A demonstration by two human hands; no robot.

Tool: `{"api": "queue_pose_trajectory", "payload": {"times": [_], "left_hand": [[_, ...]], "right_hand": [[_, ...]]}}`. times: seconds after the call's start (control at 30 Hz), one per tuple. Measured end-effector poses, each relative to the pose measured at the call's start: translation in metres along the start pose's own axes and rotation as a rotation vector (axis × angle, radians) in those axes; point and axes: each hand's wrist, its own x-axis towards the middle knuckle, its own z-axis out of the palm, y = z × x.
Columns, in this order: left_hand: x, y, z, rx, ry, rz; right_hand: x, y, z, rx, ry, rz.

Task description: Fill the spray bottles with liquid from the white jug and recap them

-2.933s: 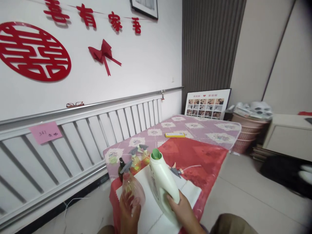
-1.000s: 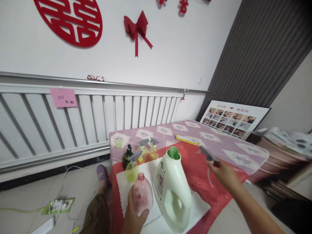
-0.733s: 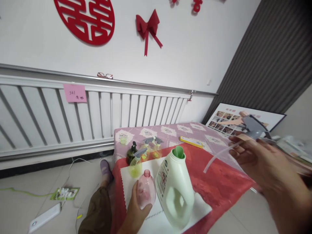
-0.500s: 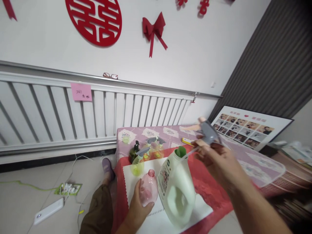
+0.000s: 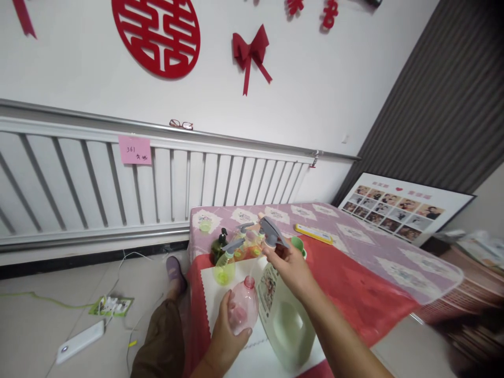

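My left hand [image 5: 226,333] is wrapped round a pink see-through bottle [image 5: 244,304], its threaded neck pointing up. Above that neck, my right hand [image 5: 289,265] grips a grey trigger spray head [image 5: 271,233]. The thin dip tube hangs down at the mouth of the pink bottle, and its lower end looks to be inside. A large pale green jug [image 5: 289,325] with a handle stands close by on the right, its green cap [image 5: 297,243] partly hidden behind my right hand. Beyond the pink bottle stands a yellow-green spray bottle [image 5: 224,269].
A dark green pump bottle [image 5: 217,247] and further spray bottles [image 5: 241,247] stand at the back left of the table. A yellow-and-white box [image 5: 314,233] lies on the floral tablecloth [image 5: 354,239]. On the floor are a power strip [image 5: 111,305] and a white device [image 5: 81,341].
My right hand has moved left with the spray head, from beyond the jug to over the pink bottle. The tube now meets the bottle's neck. My left hand keeps its hold.
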Motion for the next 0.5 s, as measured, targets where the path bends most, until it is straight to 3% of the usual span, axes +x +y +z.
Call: {"api": "queue_pose_trajectory", "payload": {"times": [0.27,0.5], "left_hand": [[0.000,0.003,0.001,-0.019,0.020,-0.032],[0.000,0.006,-0.002,0.012,0.004,-0.035]], "right_hand": [[-0.026,0.032,0.022,-0.022,-0.112,0.147],[-0.046,0.054,0.032,0.045,-0.120,0.207]]}}
